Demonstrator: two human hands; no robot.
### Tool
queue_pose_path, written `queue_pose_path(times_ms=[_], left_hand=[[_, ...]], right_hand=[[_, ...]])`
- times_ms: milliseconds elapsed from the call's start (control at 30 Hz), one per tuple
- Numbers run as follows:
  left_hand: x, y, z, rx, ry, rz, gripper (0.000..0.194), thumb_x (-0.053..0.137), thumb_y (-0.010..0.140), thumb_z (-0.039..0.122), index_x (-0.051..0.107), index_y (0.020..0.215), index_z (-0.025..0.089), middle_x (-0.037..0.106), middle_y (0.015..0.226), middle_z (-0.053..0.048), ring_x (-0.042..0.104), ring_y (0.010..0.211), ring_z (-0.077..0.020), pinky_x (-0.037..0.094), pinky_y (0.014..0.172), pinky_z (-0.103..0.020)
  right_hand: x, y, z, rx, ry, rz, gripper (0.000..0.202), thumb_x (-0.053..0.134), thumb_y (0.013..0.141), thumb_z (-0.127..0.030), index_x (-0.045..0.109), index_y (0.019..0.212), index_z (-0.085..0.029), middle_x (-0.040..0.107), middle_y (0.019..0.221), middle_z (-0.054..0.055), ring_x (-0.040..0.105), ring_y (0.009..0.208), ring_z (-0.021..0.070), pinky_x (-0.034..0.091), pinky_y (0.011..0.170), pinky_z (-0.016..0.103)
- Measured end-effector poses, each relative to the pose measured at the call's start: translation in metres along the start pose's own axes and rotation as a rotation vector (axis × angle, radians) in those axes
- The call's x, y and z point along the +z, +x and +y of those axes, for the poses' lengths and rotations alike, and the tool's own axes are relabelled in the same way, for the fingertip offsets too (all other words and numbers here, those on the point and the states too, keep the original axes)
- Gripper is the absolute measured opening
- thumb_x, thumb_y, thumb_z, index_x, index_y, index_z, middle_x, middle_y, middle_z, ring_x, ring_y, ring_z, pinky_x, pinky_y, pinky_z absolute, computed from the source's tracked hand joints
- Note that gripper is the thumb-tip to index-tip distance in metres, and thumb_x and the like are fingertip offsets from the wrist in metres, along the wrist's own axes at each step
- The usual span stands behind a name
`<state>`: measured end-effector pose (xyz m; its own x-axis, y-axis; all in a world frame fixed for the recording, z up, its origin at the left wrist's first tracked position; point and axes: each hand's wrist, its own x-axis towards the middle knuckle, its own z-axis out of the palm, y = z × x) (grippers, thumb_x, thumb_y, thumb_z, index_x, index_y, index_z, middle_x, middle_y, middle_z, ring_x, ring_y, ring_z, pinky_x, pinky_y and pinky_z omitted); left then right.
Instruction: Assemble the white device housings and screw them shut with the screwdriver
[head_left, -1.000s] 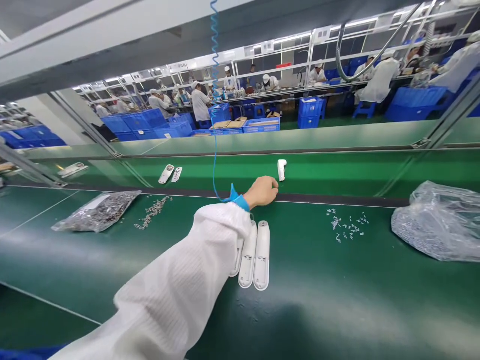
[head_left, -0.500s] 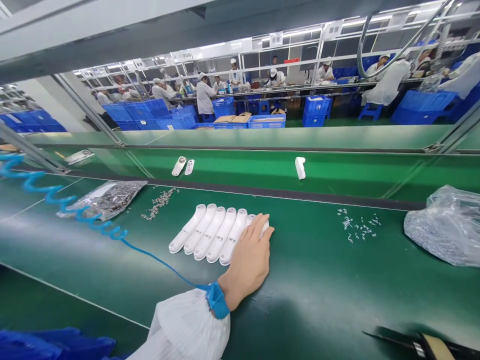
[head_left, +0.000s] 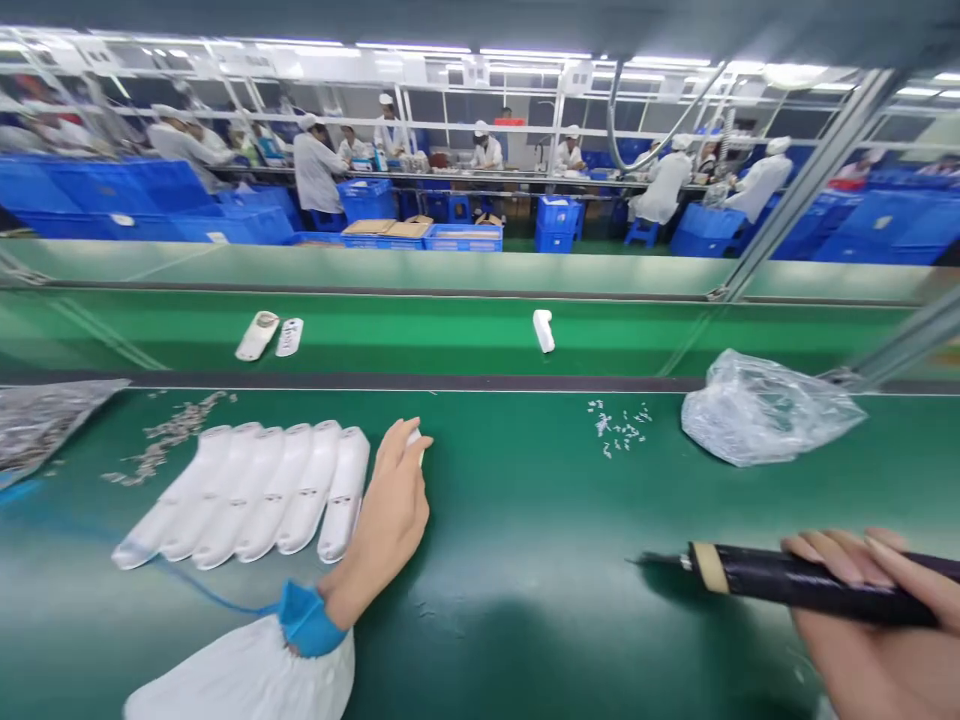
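Observation:
My left hand [head_left: 390, 505], with a blue wrist strap [head_left: 309, 620] above a white sleeve, is closed around a white plastic piece [head_left: 415, 437]. Only a small part of that piece shows between the fingers. Directly to its left, several white elongated plastic housings [head_left: 300, 490] lie side by side in a slanted row on the green bench. In my right hand [head_left: 874, 600], at the lower right, is a black electric screwdriver [head_left: 795, 578] with a tan band near its front. Its thin bit points left, low over the bench.
Small metal parts [head_left: 169, 435] are scattered behind the row, beside a clear bag of parts [head_left: 45, 425]. Tiny pale pieces [head_left: 619, 428] lie near another plastic bag [head_left: 765, 410]. White parts [head_left: 544, 330] rest on the green ledge. A metal post [head_left: 806, 190] slants at right.
The view has swung right. My left hand has curled around a white piece at the row's right end. My right hand has come into view with the screwdriver, which earlier showed only partly.

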<state>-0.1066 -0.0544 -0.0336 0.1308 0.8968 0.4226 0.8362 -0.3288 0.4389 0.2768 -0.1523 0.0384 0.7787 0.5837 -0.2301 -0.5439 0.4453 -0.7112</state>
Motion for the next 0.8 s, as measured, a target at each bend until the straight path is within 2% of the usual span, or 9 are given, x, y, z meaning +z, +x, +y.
queue_pose_path(times_ms=[67,200,267,333,433,500,700,800], left_hand=[[0.017,0.008,0.024,-0.073,-0.121,0.013,0.038,0.035,0.094,0.011,0.051,0.126,0.022,0.038,0.152,-0.012,0.034,0.146,-0.028,0.034,0.119,-0.055],[0.053,0.03,0.075,-0.252,-0.289,0.037,0.037,0.038,0.088,0.004,0.054,0.119,0.019,0.035,0.15,-0.015,0.037,0.144,-0.0294,0.035,0.118,-0.056],[0.068,0.038,0.095,-0.246,-0.343,0.019,0.039,0.039,0.087,0.001,0.054,0.119,0.018,0.034,0.15,-0.016,0.036,0.144,-0.0293,0.037,0.117,-0.054],[0.078,0.042,0.109,-0.165,-0.376,-0.022,0.041,0.038,0.088,0.0,0.053,0.121,0.018,0.035,0.15,-0.016,0.036,0.144,-0.0285,0.04,0.115,-0.052],[0.081,0.036,0.119,-0.024,-0.372,-0.123,0.04,0.038,0.091,0.003,0.052,0.124,0.021,0.036,0.15,-0.013,0.038,0.141,-0.0286,0.043,0.111,-0.053],[0.078,0.029,0.121,0.02,-0.347,-0.166,0.039,0.038,0.093,0.006,0.052,0.125,0.023,0.037,0.15,-0.012,0.04,0.138,-0.0294,0.044,0.108,-0.054],[0.075,0.019,0.123,-0.021,-0.23,-0.066,0.035,0.04,0.092,0.007,0.051,0.122,0.022,0.042,0.145,-0.015,0.045,0.131,-0.035,0.048,0.098,-0.057],[0.075,0.02,0.123,-0.021,-0.211,-0.073,0.035,0.04,0.091,0.007,0.05,0.121,0.021,0.042,0.145,-0.016,0.044,0.132,-0.036,0.048,0.097,-0.057]], right_hand=[[0.018,0.001,0.007,-0.058,-0.071,0.008,0.017,0.061,0.058,-0.008,0.055,0.067,-0.02,0.029,0.063,-0.001,0.036,0.054,0.0112,0.04,0.041,0.031],[0.045,0.012,0.027,-0.196,-0.082,-0.079,0.018,0.061,0.056,-0.01,0.051,0.067,-0.021,0.036,0.054,-0.002,0.037,0.052,0.0128,0.043,0.052,0.031],[0.051,0.021,0.035,-0.261,-0.089,-0.131,0.02,0.062,0.056,-0.01,0.052,0.069,-0.021,0.039,0.052,-0.003,0.039,0.051,0.0134,0.043,0.055,0.032],[0.055,0.029,0.04,-0.319,-0.097,-0.17,0.021,0.064,0.056,-0.011,0.052,0.069,-0.022,0.041,0.051,-0.004,0.041,0.05,0.0139,0.043,0.057,0.032],[0.06,0.039,0.044,-0.399,-0.105,-0.22,0.022,0.066,0.057,-0.012,0.052,0.072,-0.021,0.043,0.051,-0.005,0.044,0.049,0.0141,0.043,0.058,0.033],[0.063,0.042,0.046,-0.43,-0.108,-0.25,0.022,0.066,0.059,-0.013,0.051,0.074,-0.021,0.045,0.052,-0.006,0.045,0.049,0.0135,0.044,0.059,0.033],[0.076,0.043,0.057,-0.433,-0.119,-0.331,0.022,0.066,0.064,-0.013,0.051,0.077,-0.021,0.045,0.052,-0.007,0.046,0.049,0.0127,0.043,0.06,0.031],[0.081,0.041,0.065,-0.415,-0.121,-0.359,0.023,0.066,0.063,-0.014,0.051,0.079,-0.021,0.047,0.053,-0.006,0.047,0.049,0.0126,0.044,0.061,0.031]])
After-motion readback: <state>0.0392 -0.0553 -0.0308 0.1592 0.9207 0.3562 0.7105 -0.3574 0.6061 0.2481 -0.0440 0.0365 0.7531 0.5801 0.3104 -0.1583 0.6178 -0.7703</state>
